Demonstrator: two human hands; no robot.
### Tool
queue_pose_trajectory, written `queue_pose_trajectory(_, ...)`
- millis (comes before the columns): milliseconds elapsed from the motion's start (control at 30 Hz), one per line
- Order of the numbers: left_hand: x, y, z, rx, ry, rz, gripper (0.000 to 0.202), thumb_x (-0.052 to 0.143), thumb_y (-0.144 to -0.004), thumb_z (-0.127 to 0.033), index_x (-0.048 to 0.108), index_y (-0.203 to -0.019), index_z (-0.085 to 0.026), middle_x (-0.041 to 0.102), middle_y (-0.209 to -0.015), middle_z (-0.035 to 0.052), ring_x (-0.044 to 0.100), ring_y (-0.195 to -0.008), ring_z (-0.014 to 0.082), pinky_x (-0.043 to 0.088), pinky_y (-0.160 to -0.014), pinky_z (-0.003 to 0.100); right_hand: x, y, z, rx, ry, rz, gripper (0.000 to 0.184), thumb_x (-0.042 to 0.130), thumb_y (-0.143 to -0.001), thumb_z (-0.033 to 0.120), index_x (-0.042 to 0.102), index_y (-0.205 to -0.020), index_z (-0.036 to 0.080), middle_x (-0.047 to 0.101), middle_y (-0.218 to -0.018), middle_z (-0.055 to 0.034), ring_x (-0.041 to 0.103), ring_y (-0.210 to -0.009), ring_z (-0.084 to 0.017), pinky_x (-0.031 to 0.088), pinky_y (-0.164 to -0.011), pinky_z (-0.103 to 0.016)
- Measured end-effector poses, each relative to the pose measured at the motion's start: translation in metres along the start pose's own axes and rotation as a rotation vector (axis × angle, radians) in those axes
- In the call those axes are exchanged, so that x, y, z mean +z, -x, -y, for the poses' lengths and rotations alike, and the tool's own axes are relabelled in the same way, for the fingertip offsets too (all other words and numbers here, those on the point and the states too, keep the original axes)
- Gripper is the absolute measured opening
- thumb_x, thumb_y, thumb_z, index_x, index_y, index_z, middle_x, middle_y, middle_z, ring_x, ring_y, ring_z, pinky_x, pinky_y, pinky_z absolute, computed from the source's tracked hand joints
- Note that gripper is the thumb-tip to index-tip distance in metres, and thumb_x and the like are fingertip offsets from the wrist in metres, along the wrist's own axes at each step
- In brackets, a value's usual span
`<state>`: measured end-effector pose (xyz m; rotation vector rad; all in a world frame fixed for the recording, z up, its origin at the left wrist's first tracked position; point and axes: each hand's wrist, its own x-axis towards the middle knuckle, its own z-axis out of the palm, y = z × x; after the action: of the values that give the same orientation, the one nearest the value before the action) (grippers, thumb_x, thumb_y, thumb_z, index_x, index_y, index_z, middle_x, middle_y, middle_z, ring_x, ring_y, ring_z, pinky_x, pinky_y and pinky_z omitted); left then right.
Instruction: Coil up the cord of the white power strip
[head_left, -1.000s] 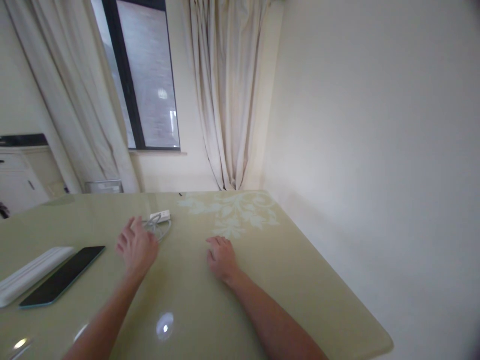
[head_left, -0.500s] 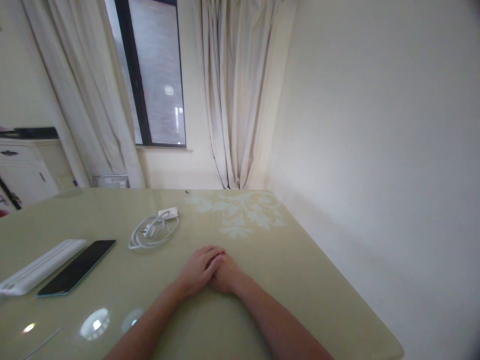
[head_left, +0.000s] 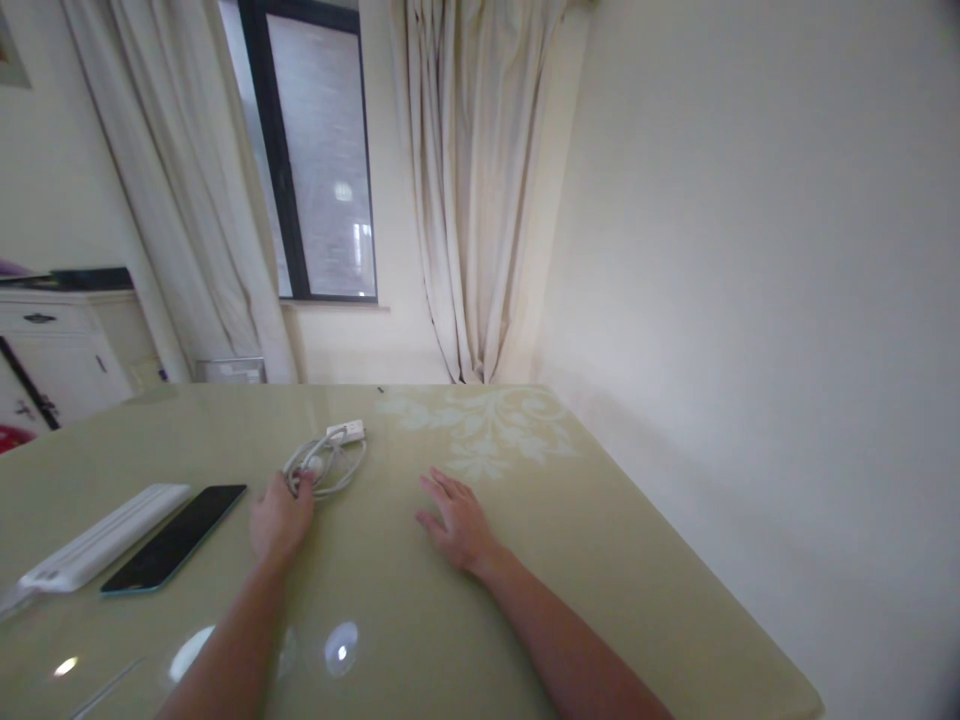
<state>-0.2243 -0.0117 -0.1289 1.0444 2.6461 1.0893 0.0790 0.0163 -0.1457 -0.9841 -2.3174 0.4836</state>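
Observation:
My left hand [head_left: 279, 518] lies on the pale green table [head_left: 570, 560] with its fingers pinched on the near edge of a coiled white cable [head_left: 330, 462]. A small white plug block [head_left: 346, 433] sits at the far end of that cable. Flat on the table to the right rests my right hand [head_left: 456, 520], fingers stretched out and holding nothing, just short of the white floral pattern [head_left: 480, 430].
A dark phone [head_left: 174, 551] and a long white ribbed bar [head_left: 105, 549] lie at the left. The table's right edge runs close to a bare wall [head_left: 750, 300]. Curtains [head_left: 472, 190], a window [head_left: 319, 160] and a white cabinet [head_left: 52, 350] stand behind.
Half a second ago both hands were together at the table's middle. My left hand has since moved left onto the cable and my right hand has spread flat.

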Motion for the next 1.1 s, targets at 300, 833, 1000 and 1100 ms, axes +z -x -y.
queue_pose_trajectory(300, 0.043, 0.046, -0.034, 0.252, 0.23, 0.138, 0.034, 0.044, -0.094, -0.057, 0.055, -0.092, -0.025, 0.072, -0.082, 0.0116, 0.07, -0.08, 0.0344, 0.051, -0.074, 0.043, 0.014, -0.005, -0.025, 0.206, -0.403, -0.226, 0.066, 0.055, -0.1, 0.053, 0.046, -0.156, 0.019, 0.052, -0.155, -0.0193, 0.051, -0.144, -0.032, 0.037, -0.121, -0.052)
queue_pose_trajectory(833, 0.062, 0.093, -0.046, 0.725, 0.609, 0.514, 0.043, 0.057, -0.093, -0.055, 0.068, -0.117, -0.021, 0.078, -0.111, 0.0119, 0.072, -0.107, 0.0289, 0.054, -0.099, 0.043, -0.009, -0.015, -0.052, 0.165, -0.528, -0.43, 0.03, 0.065, -0.094, 0.047, 0.077, -0.109, 0.024, 0.065, -0.103, -0.005, 0.063, -0.089, -0.018, 0.051, -0.081, -0.03)
queue_pose_trajectory(1000, 0.056, 0.1, -0.05, 0.657, 0.501, 0.437, 0.033, 0.058, -0.091, -0.054, 0.067, -0.097, -0.022, 0.077, -0.092, 0.0088, 0.073, -0.088, 0.0274, 0.056, -0.086, 0.039, -0.019, -0.015, -0.051, 0.137, -0.512, -0.467, 0.029, 0.059, -0.094, 0.042, 0.077, -0.084, 0.021, 0.068, -0.083, -0.0034, 0.062, -0.079, -0.017, 0.047, -0.073, -0.028)
queue_pose_trajectory(1100, 0.054, 0.103, -0.054, 0.603, 0.523, 0.425, 0.037, 0.057, -0.091, -0.059, 0.067, -0.096, -0.023, 0.077, -0.092, 0.0094, 0.072, -0.089, 0.029, 0.055, -0.084, 0.039, -0.019, -0.014, -0.046, 0.17, -0.496, -0.529, 0.029, 0.054, -0.096, 0.041, 0.073, -0.087, 0.021, 0.067, -0.073, -0.0012, 0.061, -0.071, -0.017, 0.048, -0.069, -0.027)
